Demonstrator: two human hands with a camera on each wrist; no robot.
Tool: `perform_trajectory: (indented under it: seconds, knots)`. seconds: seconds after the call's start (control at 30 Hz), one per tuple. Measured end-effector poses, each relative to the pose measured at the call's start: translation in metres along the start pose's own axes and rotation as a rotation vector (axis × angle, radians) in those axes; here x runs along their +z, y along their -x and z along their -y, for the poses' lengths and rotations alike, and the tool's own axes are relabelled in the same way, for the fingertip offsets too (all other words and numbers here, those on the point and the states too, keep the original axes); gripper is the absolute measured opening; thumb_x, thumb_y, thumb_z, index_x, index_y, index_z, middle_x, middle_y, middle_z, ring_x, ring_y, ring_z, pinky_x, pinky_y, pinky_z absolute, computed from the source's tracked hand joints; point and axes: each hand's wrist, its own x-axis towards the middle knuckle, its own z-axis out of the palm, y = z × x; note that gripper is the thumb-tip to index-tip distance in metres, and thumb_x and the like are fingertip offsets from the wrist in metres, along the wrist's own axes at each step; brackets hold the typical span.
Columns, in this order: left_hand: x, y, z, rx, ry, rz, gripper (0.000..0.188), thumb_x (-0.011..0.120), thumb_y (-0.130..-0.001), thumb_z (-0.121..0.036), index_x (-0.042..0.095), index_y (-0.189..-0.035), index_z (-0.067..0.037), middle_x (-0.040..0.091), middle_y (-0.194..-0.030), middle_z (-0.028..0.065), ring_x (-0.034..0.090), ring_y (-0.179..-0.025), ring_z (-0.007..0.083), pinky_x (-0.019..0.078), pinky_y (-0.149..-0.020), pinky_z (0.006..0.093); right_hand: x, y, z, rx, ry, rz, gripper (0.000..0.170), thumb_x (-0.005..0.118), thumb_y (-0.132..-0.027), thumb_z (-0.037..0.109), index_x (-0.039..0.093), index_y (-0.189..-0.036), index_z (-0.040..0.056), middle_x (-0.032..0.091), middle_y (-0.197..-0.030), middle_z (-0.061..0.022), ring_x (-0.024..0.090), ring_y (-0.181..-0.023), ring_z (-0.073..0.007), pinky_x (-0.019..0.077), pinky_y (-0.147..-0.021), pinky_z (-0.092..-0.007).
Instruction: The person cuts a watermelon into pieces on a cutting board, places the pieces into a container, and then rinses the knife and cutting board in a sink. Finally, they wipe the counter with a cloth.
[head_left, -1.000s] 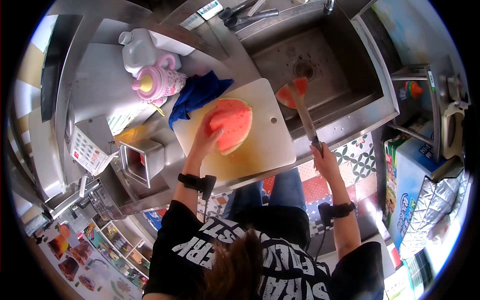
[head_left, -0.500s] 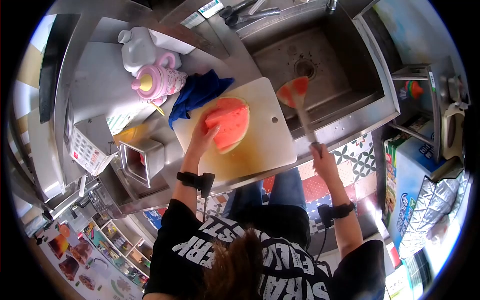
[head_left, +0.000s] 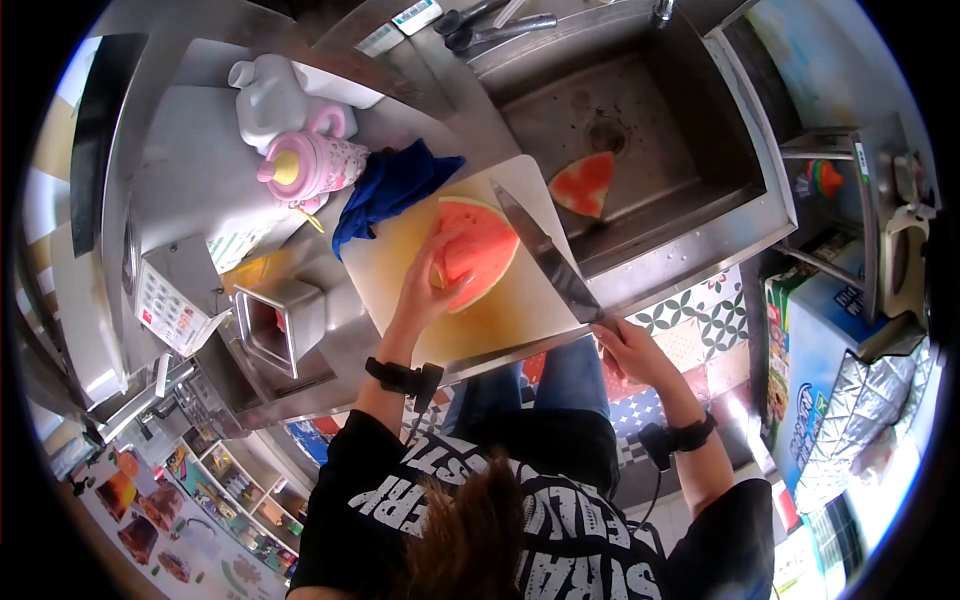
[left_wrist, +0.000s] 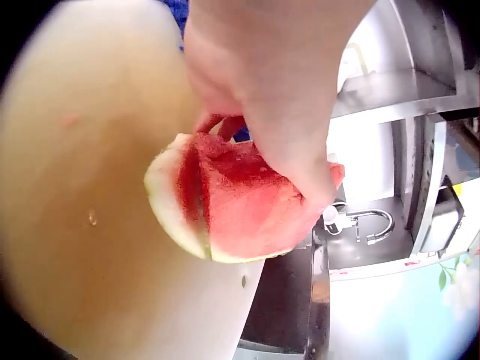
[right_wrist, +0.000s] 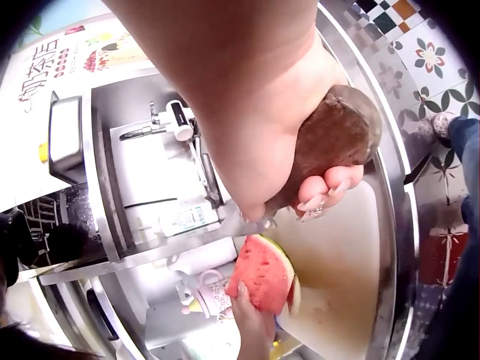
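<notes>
On the white cutting board [head_left: 535,325], a cut piece of watermelon [head_left: 490,250] lies under my left hand [head_left: 418,285], whose fingers and thumb grip it from the left side. In the left wrist view a dark seam runs down through the red flesh of this watermelon [left_wrist: 255,217] to the rind. My right hand [head_left: 635,352] holds a large knife [head_left: 545,250] by its brown wooden handle [right_wrist: 337,131]. The blade reaches over the right part of the board, just right of the watermelon. A watermelon wedge [head_left: 583,185] lies in the steel sink [head_left: 660,120].
Left of the board are a crumpled blue cloth [head_left: 395,190], a pink tumbler [head_left: 315,165] and a white jug [head_left: 270,100]. A steel container [head_left: 285,320] stands nearer on that side. Black-handled tools [head_left: 500,32] lie behind the sink.
The knife has come back from the wedge in the sink to the board beside the watermelon. The wedge stays in the sink. My left hand and the watermelon have shifted slightly right.
</notes>
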Motion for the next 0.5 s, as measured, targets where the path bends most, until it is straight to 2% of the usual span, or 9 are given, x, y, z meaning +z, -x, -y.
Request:
perform_trajectory:
  seconds: [0.1, 0.2, 0.5]
  knots:
    - [0.005, 0.002, -0.007, -0.022, 0.034, -0.076, 0.062, 0.077, -0.072, -0.005, 0.052, -0.128, -0.008, 0.048, -0.139, 0.0178, 0.038, -0.136, 0.0319, 0.0369, -0.107, 0.0379, 0.001, -0.003, 0.000, 0.033, -0.006, 0.002, 0.038, 0.052, -0.098, 0.039, 0.054, -0.089, 0.0022, 0.055, -0.057, -0.0048, 0.055, -0.046, -0.0132, 0.0421, -0.045, -0.0269]
    - [0.007, 0.001, -0.014, 0.030, -0.009, -0.107, 0.061, 0.078, -0.071, -0.007, 0.053, -0.128, -0.009, 0.050, -0.136, 0.0195, 0.039, -0.136, 0.0333, 0.0375, -0.106, 0.0391, 0.001, -0.005, -0.001, 0.045, 0.028, 0.014, 0.038, 0.052, -0.098, 0.039, 0.054, -0.089, 0.0022, 0.056, -0.058, -0.0050, 0.055, -0.046, -0.0135, 0.0424, -0.045, -0.0273]
    - [0.006, 0.002, -0.016, 0.039, -0.021, -0.081, 0.061, 0.078, -0.071, -0.007, 0.053, -0.127, -0.010, 0.036, -0.147, 0.0233, 0.045, -0.131, 0.0353, 0.0425, -0.101, 0.0380, -0.003, -0.003, 0.007, 0.045, 0.118, -0.027, 0.038, 0.053, -0.097, 0.039, 0.055, -0.092, 0.0012, 0.056, -0.058, -0.0065, 0.057, -0.047, -0.0152, 0.0447, -0.045, -0.0286]
